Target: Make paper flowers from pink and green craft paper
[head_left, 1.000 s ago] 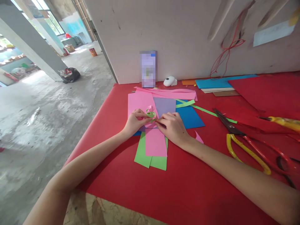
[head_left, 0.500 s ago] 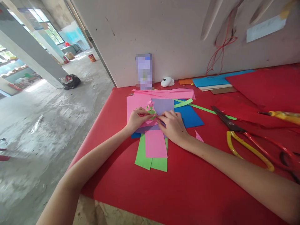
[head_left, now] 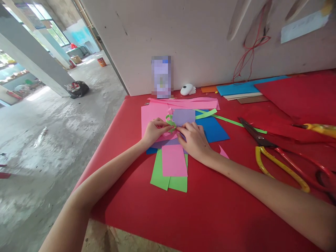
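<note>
Between my two hands is a small curled piece of green paper (head_left: 171, 122), cut and looped. My left hand (head_left: 156, 131) pinches it from the left with thumb and forefinger. From the right, the fingertips of my right hand (head_left: 192, 136) are pressed together at its edge; fingers partly hide the contact. Just above stands a small pink paper piece (head_left: 170, 111). Beneath the hands lie a pink sheet (head_left: 148, 113), a purple sheet (head_left: 184, 116) and a blue sheet (head_left: 216, 129). Nearer me, a pink rectangle (head_left: 173, 161) overlaps green sheets (head_left: 157, 176).
Large scissors (head_left: 259, 140) with yellow and red handles lie at right, beside a yellow-handled tool (head_left: 317, 129). Pink strips (head_left: 194, 103), green strips (head_left: 231, 121) and a white gadget (head_left: 187, 89) lie behind. A blurred phone (head_left: 161, 77) leans against the wall.
The green paper piece has turned slightly in my fingers, its loop now showing more openly. Both hands stay nearly in place; the camera view has shifted a little.
</note>
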Demonstrator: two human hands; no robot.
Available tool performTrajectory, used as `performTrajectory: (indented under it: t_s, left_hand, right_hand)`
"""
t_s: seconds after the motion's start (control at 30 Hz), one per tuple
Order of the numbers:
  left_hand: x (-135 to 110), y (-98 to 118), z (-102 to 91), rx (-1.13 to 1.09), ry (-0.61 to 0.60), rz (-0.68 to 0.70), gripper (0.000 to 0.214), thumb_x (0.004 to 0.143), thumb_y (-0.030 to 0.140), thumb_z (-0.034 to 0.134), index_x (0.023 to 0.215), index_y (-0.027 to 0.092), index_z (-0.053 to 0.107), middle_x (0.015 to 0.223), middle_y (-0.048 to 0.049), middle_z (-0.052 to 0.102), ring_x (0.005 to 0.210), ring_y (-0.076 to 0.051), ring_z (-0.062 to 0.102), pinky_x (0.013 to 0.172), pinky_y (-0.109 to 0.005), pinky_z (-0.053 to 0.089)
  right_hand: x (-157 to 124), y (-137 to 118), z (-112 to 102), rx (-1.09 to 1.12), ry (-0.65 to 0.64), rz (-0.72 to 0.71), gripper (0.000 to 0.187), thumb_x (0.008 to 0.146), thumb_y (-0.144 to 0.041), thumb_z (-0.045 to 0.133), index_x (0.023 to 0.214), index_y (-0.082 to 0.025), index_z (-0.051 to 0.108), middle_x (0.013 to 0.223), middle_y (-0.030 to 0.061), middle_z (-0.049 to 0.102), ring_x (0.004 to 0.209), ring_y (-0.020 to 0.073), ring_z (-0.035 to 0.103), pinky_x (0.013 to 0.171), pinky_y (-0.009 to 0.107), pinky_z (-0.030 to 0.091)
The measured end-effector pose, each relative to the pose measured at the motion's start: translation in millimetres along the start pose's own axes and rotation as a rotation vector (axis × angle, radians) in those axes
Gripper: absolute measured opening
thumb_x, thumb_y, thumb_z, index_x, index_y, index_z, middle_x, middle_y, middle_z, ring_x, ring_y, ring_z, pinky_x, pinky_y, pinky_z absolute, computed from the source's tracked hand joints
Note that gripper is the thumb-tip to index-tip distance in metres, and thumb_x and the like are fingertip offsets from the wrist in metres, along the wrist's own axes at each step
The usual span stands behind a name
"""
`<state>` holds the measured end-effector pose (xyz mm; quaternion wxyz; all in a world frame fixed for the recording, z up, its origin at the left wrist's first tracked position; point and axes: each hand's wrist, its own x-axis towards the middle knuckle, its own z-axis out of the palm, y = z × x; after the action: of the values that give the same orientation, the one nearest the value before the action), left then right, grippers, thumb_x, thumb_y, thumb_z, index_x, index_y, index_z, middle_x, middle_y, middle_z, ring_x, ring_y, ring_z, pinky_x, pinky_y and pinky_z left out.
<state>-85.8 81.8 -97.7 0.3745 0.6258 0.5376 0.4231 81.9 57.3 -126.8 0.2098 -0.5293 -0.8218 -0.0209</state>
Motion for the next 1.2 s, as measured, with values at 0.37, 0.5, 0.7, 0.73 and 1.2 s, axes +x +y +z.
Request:
performTrajectory:
  t_s: [0.37,0.5,0.7,0.73,1.2]
  left_hand:
    - [-3.9,1.0,0.0,0.001,0.025,0.021,0.003,0.066,0.023,0.077,0.065,0.026,0.075,0.068,0.0012,0.054,0.073,-0.012,0.049,0.079,-0.031,0.04]
    - [-4.6,0.0,0.5,0.003,0.056,0.033,0.003,0.066,0.025,0.078,0.065,0.026,0.075,0.07,0.0009,0.052,0.075,-0.013,0.049,0.079,-0.03,0.039]
    - [-4.6,-1.8,1.2,0.023,0.057,0.042,0.004,0.066,0.023,0.078,0.065,0.026,0.075,0.068,0.0009,0.052,0.074,-0.013,0.049,0.079,-0.031,0.04]
    - [-4.7,-1.7,1.2,0.025,0.058,0.043,0.004,0.066,0.023,0.078,0.065,0.026,0.075,0.068,0.0009,0.053,0.074,-0.013,0.049,0.079,-0.031,0.04]
    - [-4.8,-0.6,0.7,0.029,0.047,0.046,0.004,0.066,0.023,0.078,0.066,0.026,0.075,0.068,0.0009,0.052,0.074,-0.013,0.048,0.078,-0.03,0.04]
  right_hand:
    - [0.0,-0.5,1.1,0.003,0.004,0.006,0.03,0.093,-0.037,0.051,0.109,-0.012,0.057,0.102,0.0058,0.057,0.097,0.0135,0.055,0.088,0.035,0.049]
    - [-0.2,-0.8,0.0,0.004,-0.007,0.008,0.03,0.093,-0.037,0.051,0.109,-0.012,0.057,0.103,0.006,0.057,0.098,0.0137,0.055,0.089,0.035,0.049]
    - [0.5,-3.8,-3.7,-0.001,-0.043,0.034,0.03,0.092,-0.036,0.052,0.108,-0.012,0.057,0.104,0.0062,0.057,0.099,0.0142,0.055,0.09,0.036,0.048]
    - [0.7,-4.6,-4.6,-0.005,-0.05,0.039,0.029,0.092,-0.036,0.052,0.108,-0.012,0.057,0.104,0.0062,0.057,0.1,0.0142,0.055,0.09,0.036,0.048]
    - [-0.4,-0.6,0.0,0.006,-0.015,-0.002,0.031,0.093,-0.038,0.051,0.108,-0.012,0.057,0.103,0.0061,0.057,0.098,0.0139,0.054,0.089,0.035,0.048]
